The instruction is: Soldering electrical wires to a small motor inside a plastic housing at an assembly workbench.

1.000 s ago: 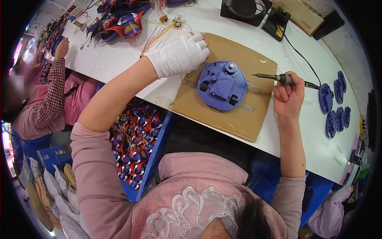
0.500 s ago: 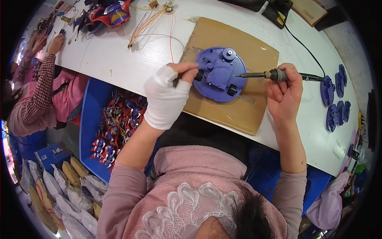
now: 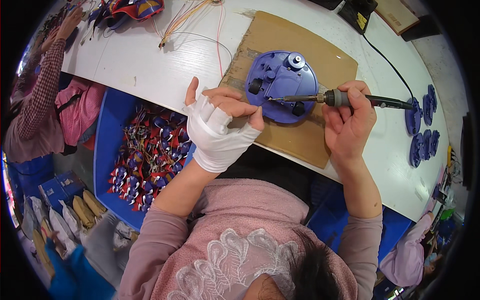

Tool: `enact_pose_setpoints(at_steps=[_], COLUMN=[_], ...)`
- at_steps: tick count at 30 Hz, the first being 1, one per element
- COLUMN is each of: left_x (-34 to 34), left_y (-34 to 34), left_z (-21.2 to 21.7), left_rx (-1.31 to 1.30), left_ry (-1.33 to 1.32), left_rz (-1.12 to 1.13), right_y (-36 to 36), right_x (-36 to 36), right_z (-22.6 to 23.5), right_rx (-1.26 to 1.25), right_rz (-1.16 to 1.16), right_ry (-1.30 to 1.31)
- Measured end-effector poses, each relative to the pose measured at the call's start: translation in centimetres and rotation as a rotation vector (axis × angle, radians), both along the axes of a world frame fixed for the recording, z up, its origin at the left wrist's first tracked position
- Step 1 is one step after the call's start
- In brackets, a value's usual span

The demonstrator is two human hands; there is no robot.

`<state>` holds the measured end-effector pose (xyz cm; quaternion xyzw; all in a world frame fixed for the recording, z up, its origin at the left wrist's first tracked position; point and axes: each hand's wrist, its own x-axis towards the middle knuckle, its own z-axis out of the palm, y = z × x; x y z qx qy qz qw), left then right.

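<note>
My right hand [image 3: 350,117] grips the handle of a soldering iron [image 3: 302,98], its tip pointing left over a round purple plastic base [image 3: 284,92] with black wheels and a pale purple roller. My left hand [image 3: 220,122], in a white fingerless glove, pinches thumb and forefinger together just below and left of the iron's tip. Whatever lies in that pinch is too small to make out. The little finger and others stand partly raised. Under the purple base lies a sheet of brown cardboard [image 3: 300,140], taped at places.
A blue bin [image 3: 102,165] at lower left holds many red-and-purple parts. Several purple parts [image 3: 417,120] stand at the right of the white table [image 3: 165,75]. The iron's black cord [image 3: 390,62] runs from a holder [image 3: 356,16]. Loose wires [image 3: 182,25] lie at the back; co-workers sit left and right.
My left hand has moved right and down from the base's left edge to beside the iron's tip. The iron's tip has shifted left. A person in blue has appeared at lower left.
</note>
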<state>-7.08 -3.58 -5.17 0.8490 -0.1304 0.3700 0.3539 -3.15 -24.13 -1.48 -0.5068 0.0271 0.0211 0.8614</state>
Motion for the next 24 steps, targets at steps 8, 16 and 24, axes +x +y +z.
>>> enact_pose_setpoints(at_steps=[8,16,24], left_x=[-0.05,0.28,0.37], left_y=[0.05,0.13,-0.14], left_z=[-0.58,-0.61,-0.56], left_rx=[0.011,0.032,0.053], left_ry=[-0.034,-0.034,-0.038], left_rz=[0.016,0.008,0.029], right_y=[0.14,0.16,0.24], right_x=[0.04,0.35,0.36], right_z=[-0.31,-0.49,-0.45], right_rx=[-0.003,0.007,-0.011], right_rz=[0.013,0.019,0.009], right_ry=[-0.008,0.006,0.015])
